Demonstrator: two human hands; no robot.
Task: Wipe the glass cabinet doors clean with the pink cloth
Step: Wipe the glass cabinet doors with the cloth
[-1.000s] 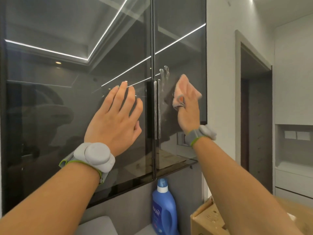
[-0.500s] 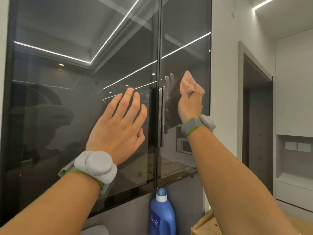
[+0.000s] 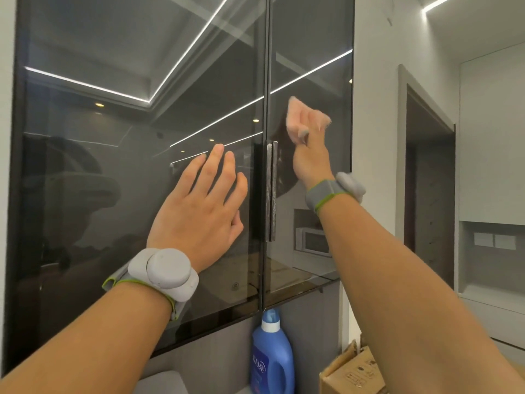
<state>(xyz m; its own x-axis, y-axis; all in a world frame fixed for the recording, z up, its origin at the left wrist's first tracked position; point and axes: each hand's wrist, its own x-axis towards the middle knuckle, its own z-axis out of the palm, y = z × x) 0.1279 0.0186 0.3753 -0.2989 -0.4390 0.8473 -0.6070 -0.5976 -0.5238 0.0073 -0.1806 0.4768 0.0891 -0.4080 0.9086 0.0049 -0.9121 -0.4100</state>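
The right hand [image 3: 311, 157] has carried the pink cloth [image 3: 304, 119] higher up the right glass door [image 3: 312, 52] since a second ago. Its fingers are mostly hidden under the cloth and press it to the glass just right of the handles [image 3: 271, 191]. The left hand [image 3: 199, 211], fingers straight and slightly spread, rests flat on the left glass door [image 3: 127, 137]. Unwiped glass lies above the cloth.

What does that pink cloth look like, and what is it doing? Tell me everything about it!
The pink cloth is pale pink, soft and fuzzy-looking, bunched into a crumpled wad. The right hand holds it from below, fingers curled into it, pressing it against the right glass door just above the door handles. Its edges look blurry. Nothing else touches it.
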